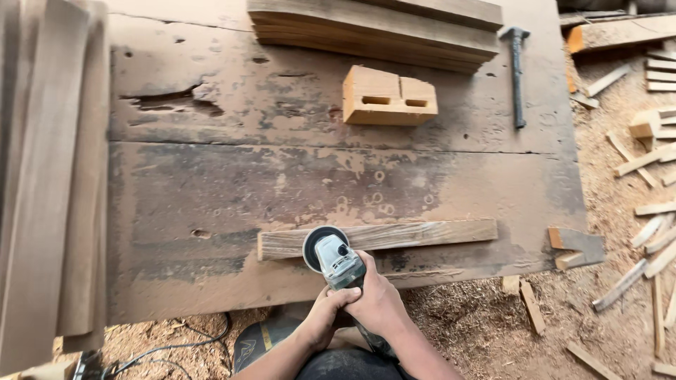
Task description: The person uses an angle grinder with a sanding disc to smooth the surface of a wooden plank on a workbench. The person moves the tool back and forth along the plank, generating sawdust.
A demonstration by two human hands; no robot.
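Note:
A long narrow wooden strip [415, 235] lies flat along the near part of a worn wooden workbench [211, 197]. An angle grinder [331, 257] with a grey body and dark round disc rests on the strip's left part. My right hand [379, 299] wraps the grinder's body from the right. My left hand [329, 309] grips the same body just behind and to the left. Both forearms reach up from the bottom edge.
A wooden block with two slots [389, 97] sits at mid-bench, stacked planks [373, 28] at the back, a dark hammer [517, 70] at back right. Boards [42, 183] lean at the left. Offcuts [655, 232] and sawdust cover the floor on the right; a black cable [176, 345] runs below.

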